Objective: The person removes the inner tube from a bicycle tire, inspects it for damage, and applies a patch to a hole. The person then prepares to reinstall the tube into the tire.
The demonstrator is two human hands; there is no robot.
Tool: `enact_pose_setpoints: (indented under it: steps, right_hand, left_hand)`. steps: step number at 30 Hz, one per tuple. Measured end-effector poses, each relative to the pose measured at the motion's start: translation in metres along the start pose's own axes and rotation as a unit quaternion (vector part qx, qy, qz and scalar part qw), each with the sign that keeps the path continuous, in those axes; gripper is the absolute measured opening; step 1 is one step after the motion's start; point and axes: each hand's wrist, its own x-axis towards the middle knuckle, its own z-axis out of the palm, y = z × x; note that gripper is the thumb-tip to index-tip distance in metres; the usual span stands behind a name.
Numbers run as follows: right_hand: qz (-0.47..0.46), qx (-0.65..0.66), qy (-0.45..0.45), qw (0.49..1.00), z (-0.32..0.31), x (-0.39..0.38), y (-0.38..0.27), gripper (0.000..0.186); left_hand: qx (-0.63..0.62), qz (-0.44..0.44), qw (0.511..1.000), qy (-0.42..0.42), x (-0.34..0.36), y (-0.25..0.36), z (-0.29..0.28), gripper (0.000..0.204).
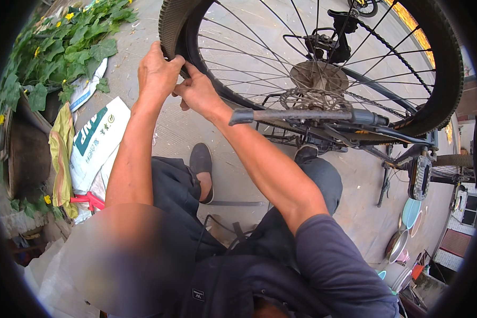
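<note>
A bicycle wheel stands in front of me, and its black knobbly tyre point(449, 58) curves round dark spokes. My left hand point(159, 74) is closed around the tyre at the wheel's left side, fingers on the outer tread and thumb toward the rim. Just right of it, my right hand point(199, 93) presses at the tyre's inner edge, its other fingers curled. The two hands almost touch, and what lies between the fingertips is hidden. At the wheel's centre are the hub point(320, 82) and a brake disc point(315, 100). A grey kickstand point(297, 115) reaches leftward over the lower spokes.
The bicycle's pedal point(421, 177) sticks out at the right. Leafy plants point(63, 53), a white printed sack point(103, 138) and a yellow-green sack point(62, 153) lie along the left. Several basins point(411, 213) stand at the far right. My shoe point(200, 161) is below the hands.
</note>
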Motion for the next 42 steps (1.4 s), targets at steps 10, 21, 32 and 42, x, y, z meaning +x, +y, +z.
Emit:
enact_pose_setpoints:
  steps: [10,21,32,42]
  right_hand:
    - [-0.081,-0.323,0.116,0.936,0.005,-0.003,0.001,0.059]
    - [-0.230,-0.381,0.190,0.875,0.021,-0.014,0.001,0.066]
    - [-0.068,-0.265,0.153,0.950,0.043,-0.017,-0.019,0.075]
    - [-0.142,-0.271,0.232,0.923,0.034,-0.009,0.008,0.055]
  left_hand:
    - [0.039,0.033,0.999,0.008,0.000,-0.002,0.000,0.035]
    - [0.053,0.034,0.997,0.035,-0.005,0.019,-0.008,0.036]
    - [0.099,0.030,0.995,-0.013,-0.001,0.010,-0.017,0.039]
    - [0.091,0.026,0.996,0.004,-0.004,0.012,-0.004,0.034]
